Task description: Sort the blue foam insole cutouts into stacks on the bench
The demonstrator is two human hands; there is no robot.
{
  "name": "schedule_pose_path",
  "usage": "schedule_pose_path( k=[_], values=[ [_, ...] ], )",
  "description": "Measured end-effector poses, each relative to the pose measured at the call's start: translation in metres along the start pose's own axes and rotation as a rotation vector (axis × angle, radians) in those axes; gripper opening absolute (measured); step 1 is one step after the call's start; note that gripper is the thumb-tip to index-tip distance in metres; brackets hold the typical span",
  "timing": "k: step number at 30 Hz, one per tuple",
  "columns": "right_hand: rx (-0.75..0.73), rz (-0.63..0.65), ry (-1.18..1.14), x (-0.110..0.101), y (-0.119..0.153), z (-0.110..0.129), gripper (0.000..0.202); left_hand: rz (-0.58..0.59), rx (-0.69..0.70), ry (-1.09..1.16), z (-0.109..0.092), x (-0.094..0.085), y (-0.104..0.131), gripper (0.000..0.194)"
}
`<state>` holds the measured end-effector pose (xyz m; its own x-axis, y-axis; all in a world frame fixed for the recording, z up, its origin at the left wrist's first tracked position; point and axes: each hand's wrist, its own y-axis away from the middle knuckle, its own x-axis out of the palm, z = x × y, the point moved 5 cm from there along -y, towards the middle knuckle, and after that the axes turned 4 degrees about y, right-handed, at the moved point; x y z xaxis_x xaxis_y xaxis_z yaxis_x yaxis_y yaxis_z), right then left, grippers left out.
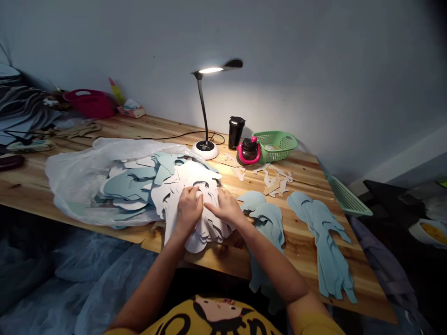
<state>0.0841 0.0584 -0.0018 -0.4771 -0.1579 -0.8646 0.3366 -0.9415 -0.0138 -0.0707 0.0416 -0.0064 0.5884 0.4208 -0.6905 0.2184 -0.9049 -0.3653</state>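
Note:
A thick stack of white cut-out sheet pieces (209, 228) lies at the table's front edge, its layers fanned out. My left hand (188, 207) is closed on the stack's left part, the fingers curled over the pieces. On the other side my right hand (226, 208) grips the right part, thumb pointing inward. Just left of the stack, a clear plastic bag (73, 172) lies open with more pale blue pieces (131, 184) and white ones in it. To the right are two overlapping runs of light blue cut-outs, one by my right forearm (268, 216) and another farther right (324, 232).
A lit desk lamp (205, 149) stands behind the stack. Beside it are a black tumbler (236, 132), a dark jar with a pink handle (249, 151) and a green basket (279, 144). Paper scraps (275, 180) lie nearby. A red basket (91, 103) sits at the back left.

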Motion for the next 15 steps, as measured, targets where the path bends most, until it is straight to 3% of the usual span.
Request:
schedule_pose_path(
  k=[2, 4, 6, 11, 15],
  values=[
    [0.044, -0.001, 0.050, 0.013, -0.012, 0.003, 0.082, -0.089, -0.017, -0.130, 0.015, -0.022, 0.009, 0.040],
    [0.116, -0.029, 0.003, 0.018, -0.022, -0.003, 0.069, -0.142, -0.082, -0.256, 0.034, -0.041, 0.017, 0.048],
    [0.184, -0.045, -0.101, 0.021, -0.031, -0.014, 0.048, -0.113, -0.161, -0.319, 0.049, -0.051, 0.021, 0.058],
    [0.261, -0.115, -0.248, 0.018, -0.051, -0.042, 0.019, 0.038, -0.312, -0.301, 0.060, -0.055, 0.022, 0.059],
    [0.296, -0.161, -0.386, 0.017, -0.059, -0.059, 0.021, -0.004, -0.219, -0.346, 0.051, -0.051, 0.015, 0.051]
  ],
)
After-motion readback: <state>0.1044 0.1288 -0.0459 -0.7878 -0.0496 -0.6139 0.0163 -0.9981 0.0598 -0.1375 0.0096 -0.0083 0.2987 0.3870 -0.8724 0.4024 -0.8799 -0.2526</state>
